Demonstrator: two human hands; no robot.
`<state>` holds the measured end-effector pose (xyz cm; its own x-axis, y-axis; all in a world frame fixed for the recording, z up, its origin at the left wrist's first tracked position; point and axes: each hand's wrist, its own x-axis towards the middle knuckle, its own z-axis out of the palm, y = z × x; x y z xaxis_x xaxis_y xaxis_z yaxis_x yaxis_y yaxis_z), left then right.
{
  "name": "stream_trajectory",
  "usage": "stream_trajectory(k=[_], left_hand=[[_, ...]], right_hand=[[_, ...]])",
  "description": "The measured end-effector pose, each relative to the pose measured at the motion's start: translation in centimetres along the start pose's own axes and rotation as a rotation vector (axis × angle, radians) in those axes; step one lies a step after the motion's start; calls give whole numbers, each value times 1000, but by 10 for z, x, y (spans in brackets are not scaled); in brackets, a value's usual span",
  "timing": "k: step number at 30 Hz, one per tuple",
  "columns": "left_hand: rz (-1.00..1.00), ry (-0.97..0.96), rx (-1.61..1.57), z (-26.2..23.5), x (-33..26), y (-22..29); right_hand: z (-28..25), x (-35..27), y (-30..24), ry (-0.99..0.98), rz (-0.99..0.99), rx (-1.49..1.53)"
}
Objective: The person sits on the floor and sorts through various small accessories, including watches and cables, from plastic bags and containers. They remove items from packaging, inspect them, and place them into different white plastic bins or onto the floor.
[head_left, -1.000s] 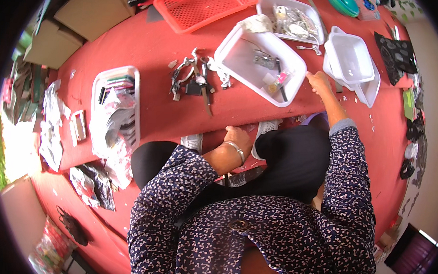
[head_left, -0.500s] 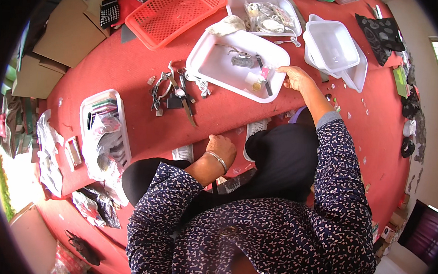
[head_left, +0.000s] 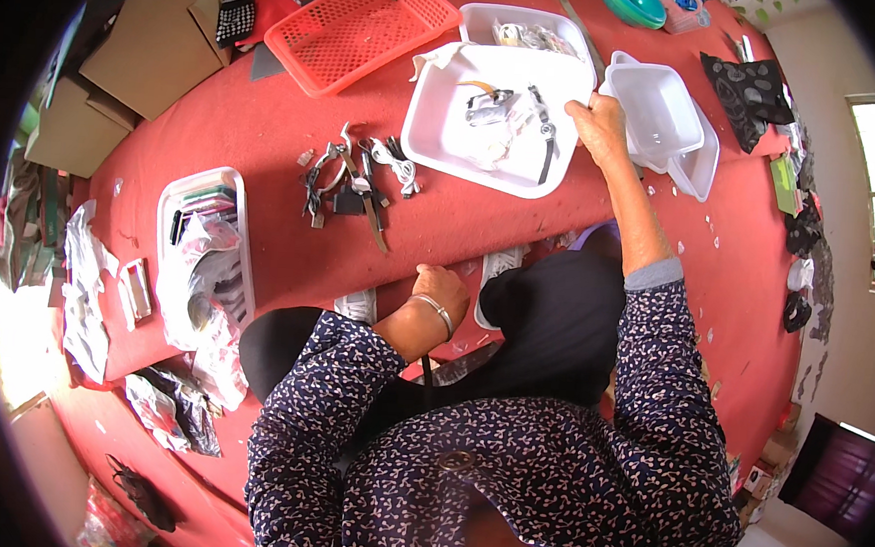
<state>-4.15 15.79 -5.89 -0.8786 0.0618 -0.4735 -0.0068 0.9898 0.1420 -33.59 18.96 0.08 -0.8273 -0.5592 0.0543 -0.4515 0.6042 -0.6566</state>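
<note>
My right hand (head_left: 601, 127) grips the right rim of a white plastic tray (head_left: 444, 139). The tray's far edge overlaps another white tray behind it. Inside lie a wristwatch with a dark strap (head_left: 543, 130), a grey object with an orange-brown part (head_left: 490, 106) and a small clear bag (head_left: 506, 142). My left hand (head_left: 442, 292), with a bangle at the wrist, is curled closed above my lap, and its palm side is hidden. Left of the tray, on the red cloth, sit a pile of watches and straps (head_left: 351, 183) and a white cable (head_left: 396, 167).
A red perforated basket (head_left: 357, 30) and a white tray of bagged cables (head_left: 537, 34) stand at the back. Stacked white containers (head_left: 658, 107) are on the right. At left is a white bin (head_left: 244, 242) holding flat items and plastic bags, with cardboard boxes (head_left: 156, 46) beyond.
My right hand has moved the tray slightly right and away from me, and it now covers more of the tray behind. The things inside have shifted. My left hand has barely moved.
</note>
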Motion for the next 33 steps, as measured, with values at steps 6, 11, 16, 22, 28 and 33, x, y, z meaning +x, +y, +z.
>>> stream_trajectory(k=[6, 11, 16, 22, 28, 33], left_hand=[[3, -16, -28, 0, -3, -1], [20, -2, -25, -9, -6, -1], [25, -27, -37, -14, -10, -1], [26, -21, -66, -16, -11, -2], [7, -44, -40, -20, -16, -2], [32, -21, -15, -15, -16, 0]], right_hand=[[1, -4, -48, 185, -105, -430], [6, -9, -61, 224, -126, -434], [10, -23, -87, 307, -336, -453], [50, -75, -118, 356, -930, -524], [51, -53, -116, 501, -973, -635], [42, -53, -118, 602, -953, -573]])
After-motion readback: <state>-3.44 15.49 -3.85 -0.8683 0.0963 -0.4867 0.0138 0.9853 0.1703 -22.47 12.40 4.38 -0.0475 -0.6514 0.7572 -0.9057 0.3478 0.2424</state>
